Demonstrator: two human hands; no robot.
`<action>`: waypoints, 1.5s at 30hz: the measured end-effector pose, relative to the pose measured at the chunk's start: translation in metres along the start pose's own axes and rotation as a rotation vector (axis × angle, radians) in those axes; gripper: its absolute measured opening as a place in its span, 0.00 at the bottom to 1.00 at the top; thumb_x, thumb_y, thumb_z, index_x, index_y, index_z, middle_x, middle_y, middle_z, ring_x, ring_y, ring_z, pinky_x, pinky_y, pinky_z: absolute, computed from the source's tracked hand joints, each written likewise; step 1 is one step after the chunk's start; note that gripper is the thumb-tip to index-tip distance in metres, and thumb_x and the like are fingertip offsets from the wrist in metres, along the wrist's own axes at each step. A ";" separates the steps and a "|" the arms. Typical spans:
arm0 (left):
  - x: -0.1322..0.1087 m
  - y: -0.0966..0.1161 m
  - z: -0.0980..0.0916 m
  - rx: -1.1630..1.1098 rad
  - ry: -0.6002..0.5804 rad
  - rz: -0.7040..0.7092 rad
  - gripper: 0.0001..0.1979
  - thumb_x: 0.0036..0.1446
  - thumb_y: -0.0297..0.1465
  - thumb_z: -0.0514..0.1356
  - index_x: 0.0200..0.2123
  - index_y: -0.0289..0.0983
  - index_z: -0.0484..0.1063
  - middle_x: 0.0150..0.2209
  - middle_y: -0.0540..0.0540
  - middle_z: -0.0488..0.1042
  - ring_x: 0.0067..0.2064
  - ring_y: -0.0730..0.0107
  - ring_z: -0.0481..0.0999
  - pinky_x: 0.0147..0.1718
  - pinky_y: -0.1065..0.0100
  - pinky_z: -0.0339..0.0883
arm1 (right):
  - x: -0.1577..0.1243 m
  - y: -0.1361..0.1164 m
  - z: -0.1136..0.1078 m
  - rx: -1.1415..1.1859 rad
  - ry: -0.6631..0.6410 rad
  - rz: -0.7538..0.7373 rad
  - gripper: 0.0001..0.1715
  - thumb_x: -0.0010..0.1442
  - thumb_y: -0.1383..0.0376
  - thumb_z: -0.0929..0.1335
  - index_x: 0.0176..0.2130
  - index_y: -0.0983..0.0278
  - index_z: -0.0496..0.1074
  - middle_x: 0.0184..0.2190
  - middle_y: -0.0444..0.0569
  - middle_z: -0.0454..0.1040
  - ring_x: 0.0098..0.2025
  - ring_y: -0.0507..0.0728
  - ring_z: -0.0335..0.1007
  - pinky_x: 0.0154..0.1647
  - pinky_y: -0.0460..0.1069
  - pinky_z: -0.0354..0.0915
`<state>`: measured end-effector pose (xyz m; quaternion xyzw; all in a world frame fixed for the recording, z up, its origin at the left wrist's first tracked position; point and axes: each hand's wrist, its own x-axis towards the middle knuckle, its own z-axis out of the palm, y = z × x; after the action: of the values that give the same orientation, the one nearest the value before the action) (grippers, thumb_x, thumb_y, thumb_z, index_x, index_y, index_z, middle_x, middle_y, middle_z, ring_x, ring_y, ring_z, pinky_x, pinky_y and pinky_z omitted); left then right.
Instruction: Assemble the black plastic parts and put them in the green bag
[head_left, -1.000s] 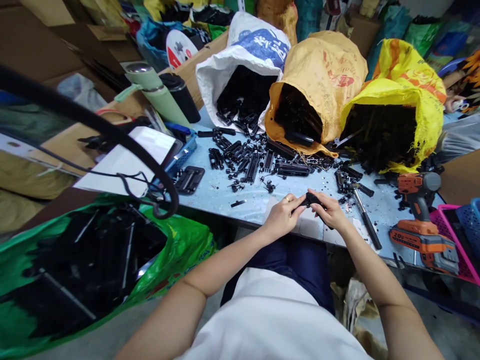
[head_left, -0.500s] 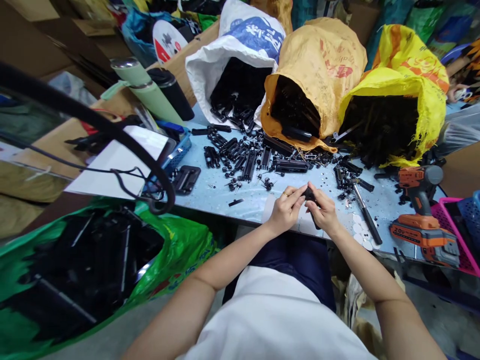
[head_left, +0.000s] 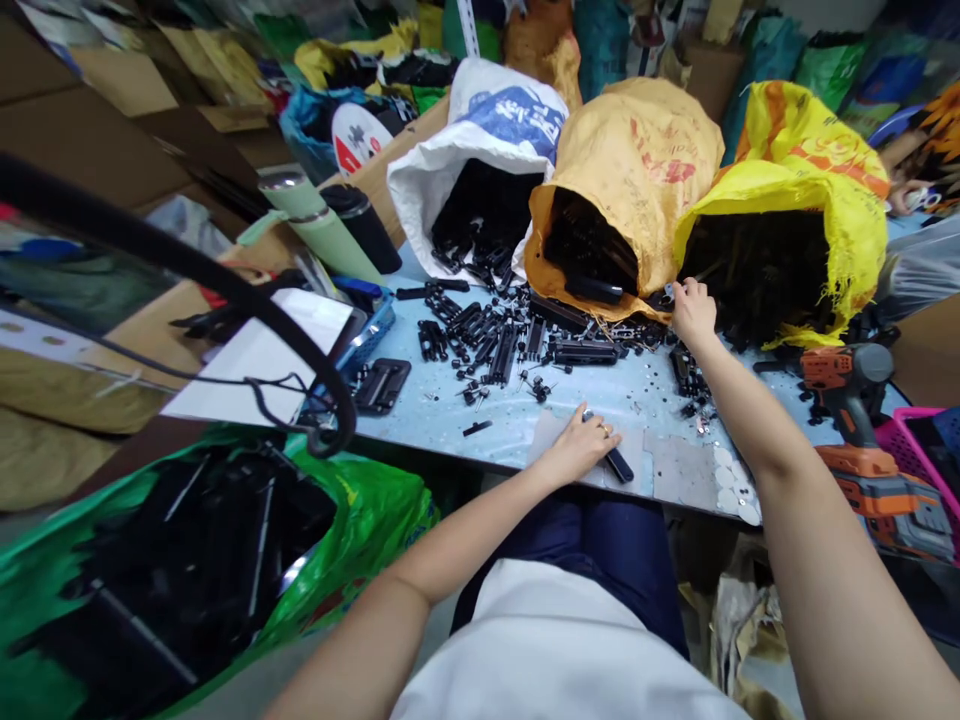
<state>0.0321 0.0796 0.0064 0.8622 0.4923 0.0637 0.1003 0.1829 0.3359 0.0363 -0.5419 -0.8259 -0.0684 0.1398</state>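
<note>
My left hand (head_left: 581, 447), a ring on one finger, rests low over the front of the bench (head_left: 442, 400). Its fingers close round a black bar-shaped part (head_left: 619, 465), whose rounded end sticks out to the right. Farther back, my right hand (head_left: 694, 312) is at the lip of the orange sack (head_left: 645, 150), beside the mouth of the yellow sack (head_left: 855, 230). Its fingertips pinch together, and a small pale piece shows at them, too small to name. Black hinge-like parts (head_left: 502, 350) and small black screws or knobs (head_left: 538, 388) lie in a heap left of it.
An orange cordless drill (head_left: 851, 390) stands right of my right forearm, near a pink basket (head_left: 900, 440). A white sack (head_left: 420, 160), two bottles (head_left: 322, 220) and a blue basket (head_left: 375, 325) are at the back left. A black cable (head_left: 225, 280) crosses the left. A green bag (head_left: 375, 480) sits below.
My hands have come apart from the black part they both held. My left hand keeps it low on the bench, while my right hand has moved up and away to the sacks.
</note>
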 end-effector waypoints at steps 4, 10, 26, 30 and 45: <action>0.006 0.003 -0.007 0.092 -0.057 -0.040 0.13 0.60 0.23 0.49 0.47 0.34 0.66 0.37 0.42 0.73 0.42 0.64 0.70 0.41 0.62 0.60 | 0.032 0.013 0.000 -0.230 -0.066 0.024 0.23 0.59 0.74 0.54 0.50 0.69 0.65 0.58 0.61 0.57 0.60 0.65 0.47 0.53 0.64 0.50; -0.007 -0.003 -0.008 0.099 -0.104 -0.213 0.13 0.60 0.24 0.50 0.47 0.33 0.65 0.36 0.42 0.72 0.41 0.63 0.70 0.36 0.65 0.58 | 0.011 0.008 -0.029 -0.227 -0.028 -0.258 0.19 0.61 0.70 0.54 0.44 0.66 0.69 0.41 0.57 0.70 0.53 0.61 0.59 0.58 0.65 0.42; 0.001 0.001 -0.002 -0.160 -0.100 -0.065 0.28 0.50 0.50 0.56 0.46 0.34 0.63 0.43 0.40 0.69 0.46 0.55 0.68 0.44 0.58 0.60 | -0.222 -0.051 -0.060 -0.092 -0.686 -0.493 0.21 0.64 0.54 0.55 0.42 0.63 0.68 0.33 0.50 0.72 0.31 0.53 0.69 0.23 0.46 0.47; -0.004 0.000 0.008 -0.175 -0.035 -0.088 0.26 0.48 0.48 0.59 0.42 0.34 0.63 0.38 0.41 0.70 0.42 0.57 0.71 0.40 0.62 0.63 | -0.224 -0.061 -0.071 -0.142 -0.583 -0.487 0.22 0.65 0.54 0.53 0.42 0.62 0.68 0.33 0.51 0.72 0.34 0.54 0.68 0.27 0.47 0.48; -0.010 -0.043 -0.009 -0.065 0.169 -0.697 0.12 0.58 0.31 0.51 0.43 0.31 0.64 0.43 0.35 0.70 0.47 0.55 0.69 0.44 0.58 0.63 | -0.194 -0.028 -0.057 0.067 -0.552 -0.497 0.20 0.62 0.54 0.59 0.40 0.64 0.71 0.37 0.52 0.73 0.40 0.57 0.68 0.37 0.48 0.59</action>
<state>-0.0110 0.0929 0.0049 0.6305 0.7611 0.1124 0.1023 0.2393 0.1393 0.0323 -0.3178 -0.9407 0.0755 -0.0914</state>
